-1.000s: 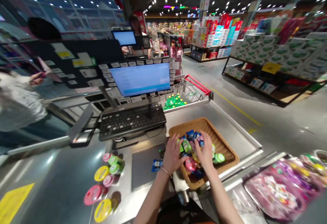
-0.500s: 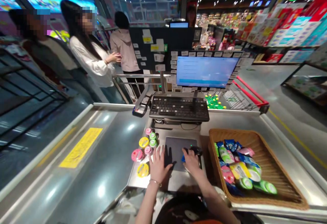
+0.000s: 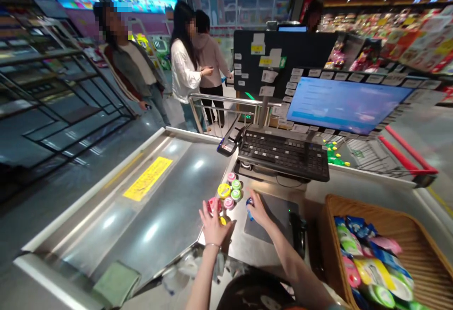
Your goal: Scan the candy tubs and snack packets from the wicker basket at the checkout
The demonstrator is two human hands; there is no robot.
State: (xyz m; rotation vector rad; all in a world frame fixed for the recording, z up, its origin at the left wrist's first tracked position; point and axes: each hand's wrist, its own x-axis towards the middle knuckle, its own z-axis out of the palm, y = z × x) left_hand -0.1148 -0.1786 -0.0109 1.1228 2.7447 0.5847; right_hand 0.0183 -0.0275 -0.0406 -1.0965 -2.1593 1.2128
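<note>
L hand [image 3: 214,225] fingers apart at pink tin [image 3: 213,205], grip unclear; R hand [image 3: 259,211] fingers closed on blue item [image 3: 249,208]; step: placing by tin stack [image 3: 230,189], next calls for release.

**Counter top** [image 3: 152,206]: polished stainless steel, glossy, left of the left hand's fingers [image 3: 208,211]. **Round tubs** [image 3: 230,192]: smooth glossy plastic, just beyond those fingers. **Small blue packet** [image 3: 249,206]: glossy, between the right hand's fingers [image 3: 256,206]. **Scanner pad** [image 3: 274,220]: matt dark grey, right of them. **Keyboard** [image 3: 283,154]: matt black plastic, beyond them. **Basket** [image 3: 417,239]: rough woven wicker, far right of them, holding **foil packets** [image 3: 368,248], glossy.
</note>
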